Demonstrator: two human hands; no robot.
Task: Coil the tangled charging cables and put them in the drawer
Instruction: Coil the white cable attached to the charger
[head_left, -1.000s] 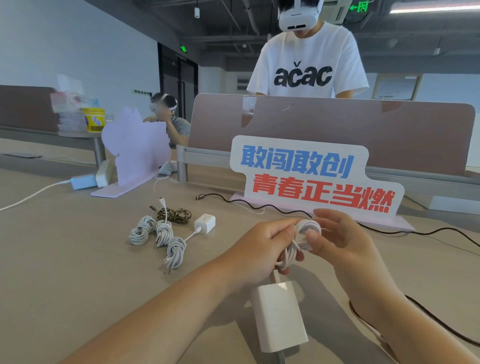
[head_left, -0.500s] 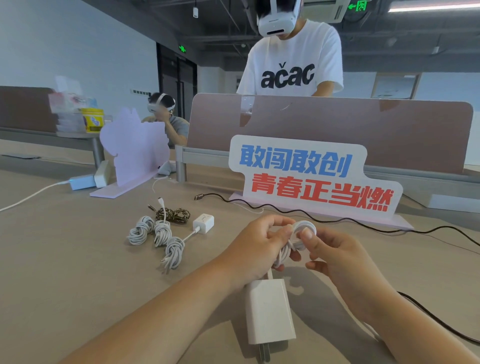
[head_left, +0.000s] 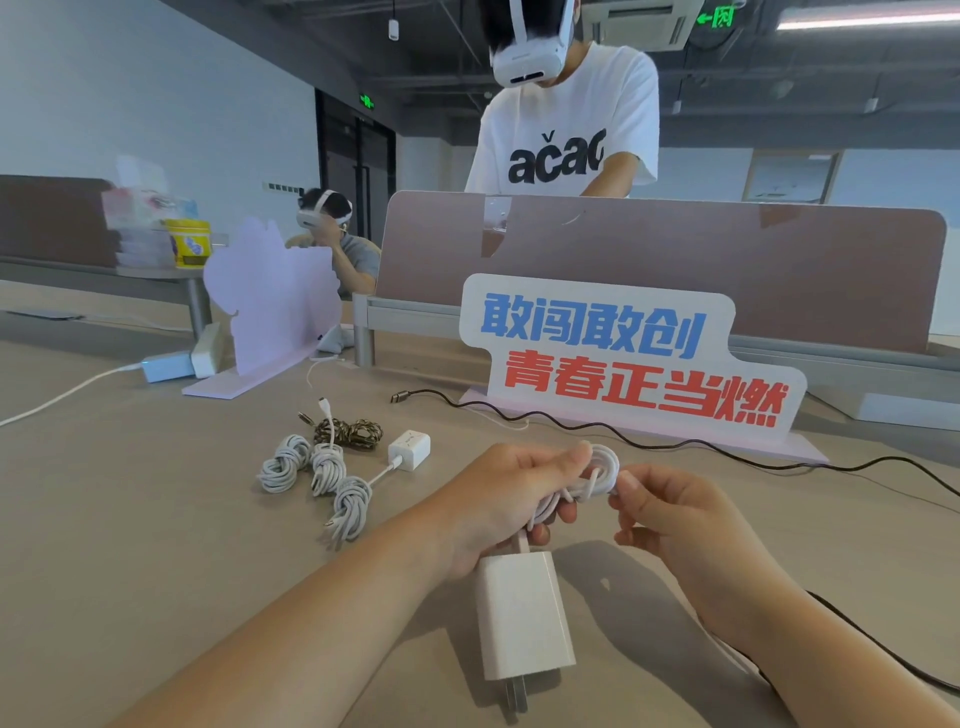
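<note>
Head view is showing the table (head_left: 130, 571), with the left hand (head_left: 498, 499) curling its fingers and the right hand (head_left: 670, 514) pinching above it. The plug (head_left: 522, 613) is hanging beneath them, probably weighty; the white cable (head_left: 592, 480) they are holding is looking soft and springy, best gripped mid-bundle.

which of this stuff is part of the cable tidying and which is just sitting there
Job: white cable gripped by left hand and right hand, its charger plug hanging; three coiled white cables; braided cable; small white charger; possibly the black cable.

Lying about: slogan sign; lilac cutout; yellow tub.
</note>
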